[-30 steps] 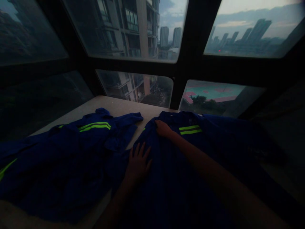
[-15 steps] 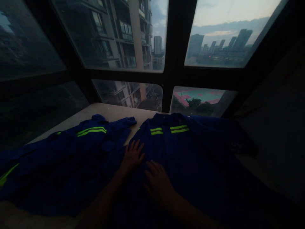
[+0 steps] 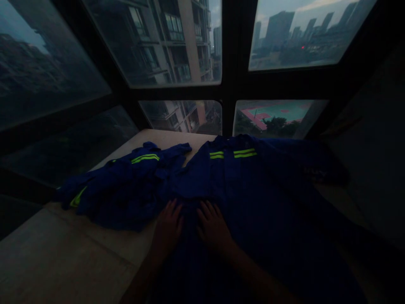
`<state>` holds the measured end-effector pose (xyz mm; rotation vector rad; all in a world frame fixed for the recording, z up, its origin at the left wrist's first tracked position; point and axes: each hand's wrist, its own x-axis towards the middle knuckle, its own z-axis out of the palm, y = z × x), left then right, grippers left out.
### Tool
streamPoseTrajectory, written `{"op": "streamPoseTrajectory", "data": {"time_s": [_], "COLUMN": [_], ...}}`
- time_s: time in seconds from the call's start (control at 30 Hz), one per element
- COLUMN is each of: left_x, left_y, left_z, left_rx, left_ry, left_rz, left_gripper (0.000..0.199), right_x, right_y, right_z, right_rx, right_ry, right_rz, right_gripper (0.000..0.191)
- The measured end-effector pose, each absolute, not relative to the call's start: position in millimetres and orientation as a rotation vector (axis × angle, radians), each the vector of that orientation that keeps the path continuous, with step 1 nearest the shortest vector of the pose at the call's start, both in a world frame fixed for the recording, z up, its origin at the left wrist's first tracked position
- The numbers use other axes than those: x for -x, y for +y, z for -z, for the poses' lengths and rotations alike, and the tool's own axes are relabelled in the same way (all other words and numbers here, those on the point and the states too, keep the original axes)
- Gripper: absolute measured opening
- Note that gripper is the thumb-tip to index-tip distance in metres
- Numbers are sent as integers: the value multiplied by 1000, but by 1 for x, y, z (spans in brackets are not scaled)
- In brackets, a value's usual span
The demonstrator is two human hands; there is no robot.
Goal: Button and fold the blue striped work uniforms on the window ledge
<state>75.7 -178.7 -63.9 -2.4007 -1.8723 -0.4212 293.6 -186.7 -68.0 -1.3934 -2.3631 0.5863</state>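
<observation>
A dark blue work jacket [image 3: 247, 190] with yellow-green stripes across its chest lies spread out, collar toward the window. My left hand [image 3: 169, 221] rests on the blue cloth near the jacket's left edge, fingers stretched out. Just right of it, my right hand [image 3: 212, 223] lies palm down on the jacket, its fingers also extended. Neither hand grips anything visible. To the left a second blue garment [image 3: 126, 190] with similar stripes lies rumpled, close against the jacket's sleeve. Dim light hides the jacket's lower part.
Both garments lie on a pale stone-like ledge [image 3: 79, 249]. Dark window frames [image 3: 229, 80] with glass panes rise behind and to the left. A dark wall [image 3: 373, 169] borders the right side. Buildings and a sports court show outside.
My left hand has come down the jacket toward me, and the sleeve edge above it now shows. My right hand stays nearby. The view has shifted left and down, revealing more ledge.
</observation>
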Motion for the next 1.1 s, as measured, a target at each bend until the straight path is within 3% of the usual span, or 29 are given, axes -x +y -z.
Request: {"op": "streamPoseTrajectory", "data": {"time_s": [0.17,0.5,0.73,0.93,1.1], "left_x": [-36,-55,-59,-51,-34], "left_y": [-260,-277,-304,-297,-241], "left_z": [90,56,68,80,61], "left_rx": [2323,2004,2081,2081,2135], "left_ry": [-1985,-2425,-2349,-2252,-2022], "left_rz": [559,403,394,415,242], "left_gripper": [46,50,46,44,45], "right_x": [-289,-290,-296,-311,-315], "right_y": [-182,-275,-304,-310,-313], "right_z": [63,64,80,81,84], "right_rx": [1427,1315,1258,1190,1185], "right_ry": [-2383,-2437,-2366,-2341,-2328], "right_rz": [-550,-610,-488,-442,-427], "right_gripper": [59,44,41,43,45]}}
